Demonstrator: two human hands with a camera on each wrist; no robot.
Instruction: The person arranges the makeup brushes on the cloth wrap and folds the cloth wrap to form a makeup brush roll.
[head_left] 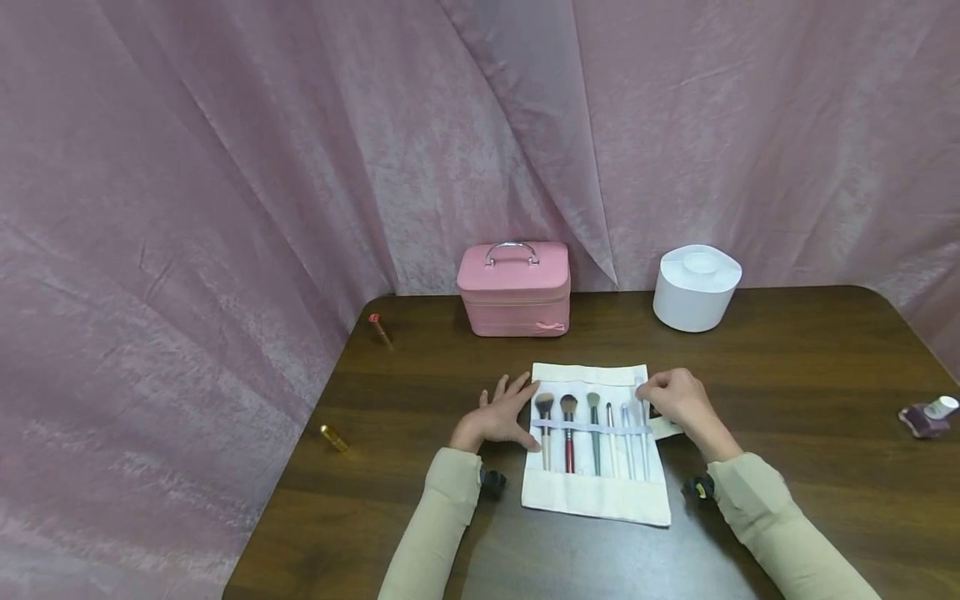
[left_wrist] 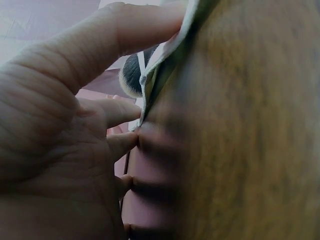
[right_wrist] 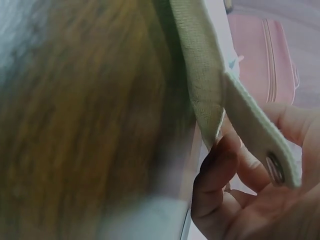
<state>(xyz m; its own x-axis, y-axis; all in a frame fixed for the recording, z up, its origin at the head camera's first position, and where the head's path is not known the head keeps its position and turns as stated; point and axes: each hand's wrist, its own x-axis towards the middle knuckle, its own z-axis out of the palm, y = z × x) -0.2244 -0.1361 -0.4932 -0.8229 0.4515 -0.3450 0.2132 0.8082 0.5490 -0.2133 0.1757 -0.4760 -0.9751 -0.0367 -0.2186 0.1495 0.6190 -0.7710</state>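
A white fabric makeup brush roll lies unfolded on the table, with several makeup brushes upright in a row under a lilac band. My left hand rests at its left edge, fingers spread and thumb on the fabric; the left wrist view shows fingertips right along the edge. My right hand pinches at the upper right edge of the roll, close to the top of the last brush. In the right wrist view its fingers curl at the fabric edge, under a strap with a metal eyelet.
A pink vanity case and a white lidded container stand at the back. To the left lie a lipstick and a gold tube. A purple bottle with a white cap lies far right. Pink curtain hangs behind.
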